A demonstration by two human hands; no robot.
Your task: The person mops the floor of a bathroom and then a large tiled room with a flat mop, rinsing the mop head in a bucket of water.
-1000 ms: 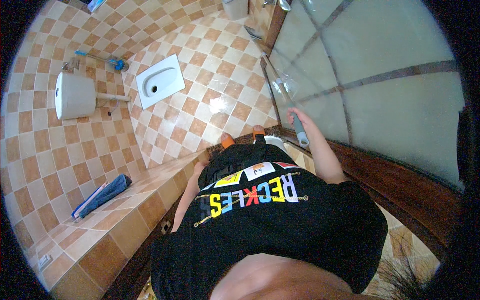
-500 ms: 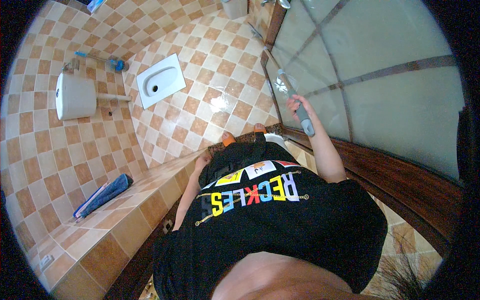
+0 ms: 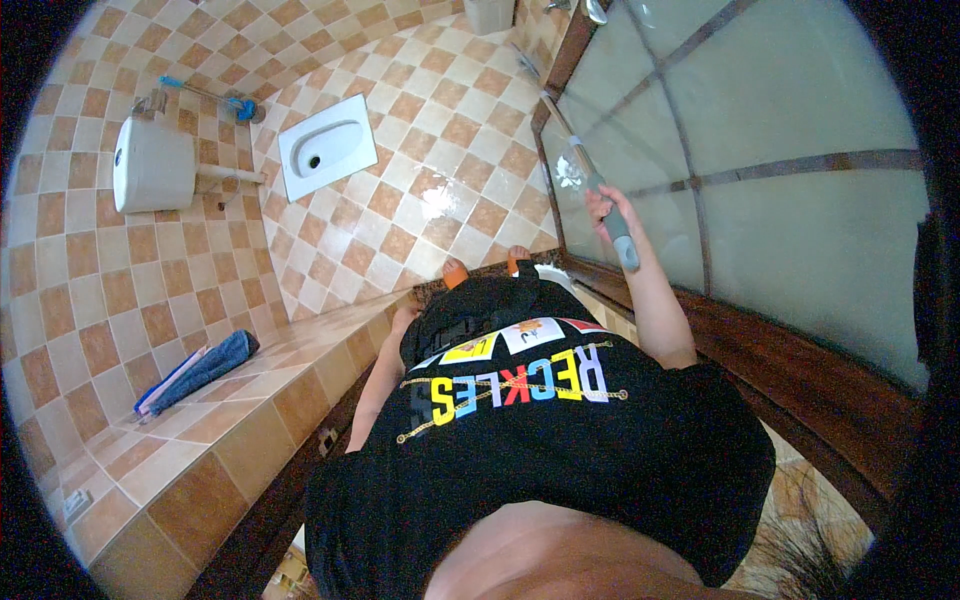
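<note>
My right hand (image 3: 606, 208) is wrapped around the grey grip of a long-handled pole (image 3: 621, 243). The pole slants forward along the frosted glass partition (image 3: 790, 240), its thin shaft running toward the far corner. Whatever head it carries there is too small and blurred to name. Low at my left side, beside my dark shorts, hangs my left hand (image 3: 404, 318). Its fingers are mostly hidden, so their state does not show. My feet, in orange footwear, stand at the dark stone threshold (image 3: 490, 270).
A white squat toilet (image 3: 368, 135) is set in the wet checkered floor (image 3: 420, 165). On the left wall are a white cistern (image 3: 155, 170) and a blue brush (image 3: 240, 108). Blue cloth (image 3: 210, 372) lies on the tiled ledge (image 3: 300, 400). A pale bin (image 3: 490, 14) stands at the back.
The view has shifted slightly. My right hand keeps its grip on the pole, which appears a little farther right. My left hand stays at my side.
</note>
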